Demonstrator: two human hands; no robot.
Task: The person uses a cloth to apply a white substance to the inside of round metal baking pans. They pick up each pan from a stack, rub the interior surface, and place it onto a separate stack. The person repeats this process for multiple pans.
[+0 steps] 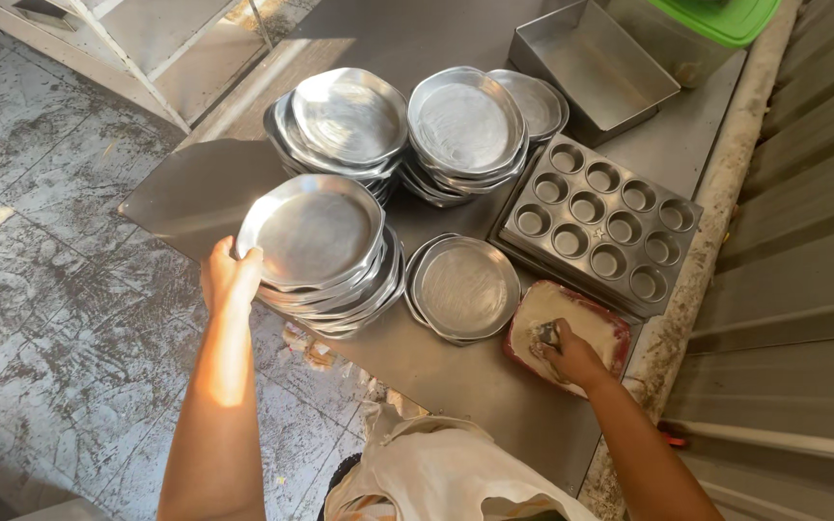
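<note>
While the left hand (231, 280) is gripping the rim of the top round metal pan (311, 232) on the nearest stack (340, 289), fingers curled over its nine o'clock edge, the right hand (571, 355) is dipping into the red tub of white grease (564, 333) at about five o'clock on the counter (205, 193). It's closed around a small brush or scraper (544, 338), can't quite tell which.

As for progress, honestly it's looking early to me. The single pan (465, 287) sitting between the stack and the tub looks dull inside, so it might be coated already, but I can't say for sure. The two other stacks, one at twelve o'clock (347, 121) and one just right of it (465, 125), are looking untouched, so plenty is left.

Other stuff lying around: a twelve-cup muffin tin (602, 217) at three o'clock, touching the tub's far side, a deep rectangular metal pan (593, 69) at one o'clock, and a green lid (726, 17) peeking in at the top corner. The stacks are crowding each other, so there's hardly any free counter, just a strip along the near edge and the shaded left corner.
</note>
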